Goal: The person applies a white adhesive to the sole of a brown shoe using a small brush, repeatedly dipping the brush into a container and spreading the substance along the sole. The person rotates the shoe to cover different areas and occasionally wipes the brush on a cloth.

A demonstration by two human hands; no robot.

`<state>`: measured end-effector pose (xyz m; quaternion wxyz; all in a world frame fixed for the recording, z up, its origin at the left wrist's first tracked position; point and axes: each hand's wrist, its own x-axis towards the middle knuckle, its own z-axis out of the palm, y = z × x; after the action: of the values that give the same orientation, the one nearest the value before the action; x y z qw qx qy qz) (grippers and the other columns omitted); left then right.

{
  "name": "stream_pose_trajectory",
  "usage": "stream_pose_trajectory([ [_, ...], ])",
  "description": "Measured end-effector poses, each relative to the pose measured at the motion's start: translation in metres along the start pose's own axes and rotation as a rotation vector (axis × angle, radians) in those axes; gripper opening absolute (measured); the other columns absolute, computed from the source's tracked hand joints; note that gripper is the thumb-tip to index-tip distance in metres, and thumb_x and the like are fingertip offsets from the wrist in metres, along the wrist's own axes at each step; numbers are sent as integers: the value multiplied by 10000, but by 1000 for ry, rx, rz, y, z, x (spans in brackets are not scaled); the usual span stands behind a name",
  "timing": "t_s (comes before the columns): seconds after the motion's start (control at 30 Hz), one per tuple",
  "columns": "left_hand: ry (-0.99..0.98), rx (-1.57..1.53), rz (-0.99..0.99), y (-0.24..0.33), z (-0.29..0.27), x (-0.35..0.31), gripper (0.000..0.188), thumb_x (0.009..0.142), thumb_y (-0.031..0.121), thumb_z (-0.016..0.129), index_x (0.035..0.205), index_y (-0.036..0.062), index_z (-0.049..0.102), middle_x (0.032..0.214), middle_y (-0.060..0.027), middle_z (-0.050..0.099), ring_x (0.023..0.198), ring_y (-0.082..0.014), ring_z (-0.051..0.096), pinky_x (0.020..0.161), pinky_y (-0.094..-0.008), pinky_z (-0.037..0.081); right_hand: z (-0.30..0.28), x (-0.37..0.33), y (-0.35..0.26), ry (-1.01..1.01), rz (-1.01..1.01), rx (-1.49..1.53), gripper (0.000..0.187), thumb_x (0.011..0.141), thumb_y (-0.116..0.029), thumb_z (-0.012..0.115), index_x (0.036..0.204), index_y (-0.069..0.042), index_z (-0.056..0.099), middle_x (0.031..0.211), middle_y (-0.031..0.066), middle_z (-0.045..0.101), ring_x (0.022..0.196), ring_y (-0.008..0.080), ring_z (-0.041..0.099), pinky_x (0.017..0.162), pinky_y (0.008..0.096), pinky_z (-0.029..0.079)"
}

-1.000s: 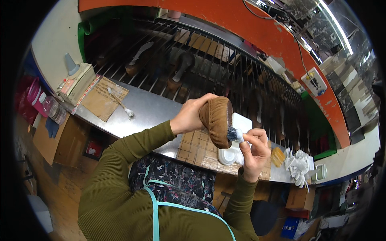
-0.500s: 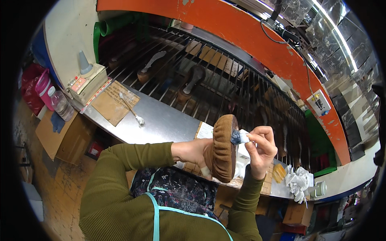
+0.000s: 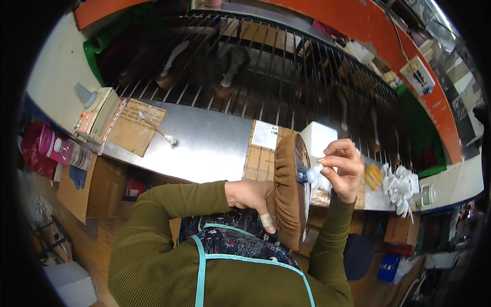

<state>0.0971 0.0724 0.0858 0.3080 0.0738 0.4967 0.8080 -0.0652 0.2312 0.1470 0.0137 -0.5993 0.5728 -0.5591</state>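
Note:
My left hand [image 3: 251, 198], a bandage round its thumb, grips a brown pleated shoe [image 3: 286, 189] from its left side, fingers partly hidden behind it. The shoe stands on edge, with its dark underside turned to the right. In my right hand [image 3: 343, 171], a white wad [image 3: 318, 171] is pinched between thumb and fingers. Its far end touches the underside at a dark blue patch [image 3: 303, 174]; whether that patch is on the shoe or the wad I cannot tell. A white container [image 3: 321, 135] stands behind, partly covered by the shoe and hand.
A metal counter [image 3: 209, 143] runs across, with a barred rack [image 3: 286, 97] beyond holding several shoe-shaped pieces. Cardboard [image 3: 130, 134] carries a white-tipped stick [image 3: 156, 129]. A box with a grey cone [image 3: 86, 96] stands left; white gloves [image 3: 400, 187] and a yellowish block [image 3: 373, 176] lie right.
My view has shifted, so the counter and rack sit higher in it. The shoe's underside shows more, and my right hand with the wad is slightly lower along it.

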Motion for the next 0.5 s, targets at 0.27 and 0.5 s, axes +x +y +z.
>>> stream_pose_trajectory([
  [0.27, 216, 29, 4, -11, -15, -12, 528, 620, -92, 792, 1116, -20, 628, 1119, -149, 657, 1004, -234, 640, 874, -339, 531, -19, -113, 13, 271, 553, -137, 152, 762, -17, 717, 911, 13, 726, 785, 61, 589, 695, 127, 543, 620, 232, 423],
  [0.5, 278, -270, 801, -41, -67, -26, 828, 689, 282, 815, 1359, 11, 411, 1328, -198, 497, 1131, -300, 572, 944, -389, 510, -7, -151, 29, 205, 595, -1057, 80, 782, -185, 728, 858, -164, 736, 730, -23, 568, 611, 144, 506, 703, 334, 260],
])
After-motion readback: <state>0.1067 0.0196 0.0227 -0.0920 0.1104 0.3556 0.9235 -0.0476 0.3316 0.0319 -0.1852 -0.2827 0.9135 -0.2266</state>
